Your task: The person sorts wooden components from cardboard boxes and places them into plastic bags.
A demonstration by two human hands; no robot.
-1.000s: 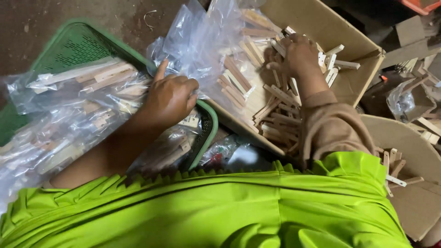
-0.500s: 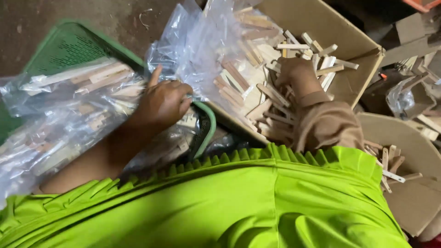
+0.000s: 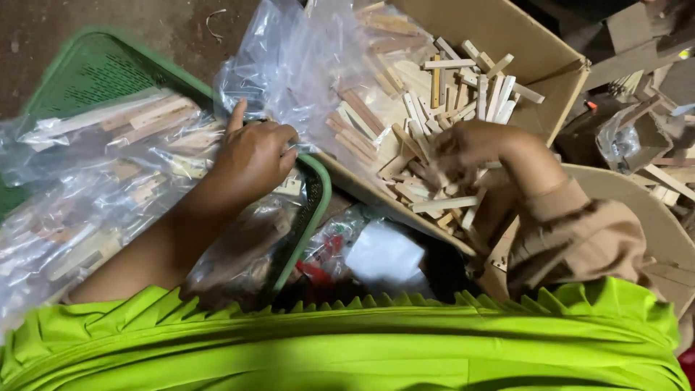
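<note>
My left hand (image 3: 253,156) grips the mouth of a clear plastic bag (image 3: 304,65) that holds some small wooden sticks, above the rim of a green mesh basket (image 3: 108,69). My right hand (image 3: 467,152) is down in a cardboard box (image 3: 507,29), closed over a bunch of small wooden sticks (image 3: 434,195) from the loose pile there; it is blurred. The bag drapes over the left side of the box. A bright green pleated garment (image 3: 347,340) fills the bottom of the view.
The green basket holds several clear bags filled with wooden pieces (image 3: 94,181). A red and white packet in plastic (image 3: 362,253) lies between basket and box. More cardboard and wood scraps (image 3: 651,152) lie at the right. Bare dark floor (image 3: 145,25) shows at the top left.
My right hand has pulled back toward me from the far part of the box into the stick pile. My left hand stays on the bag.
</note>
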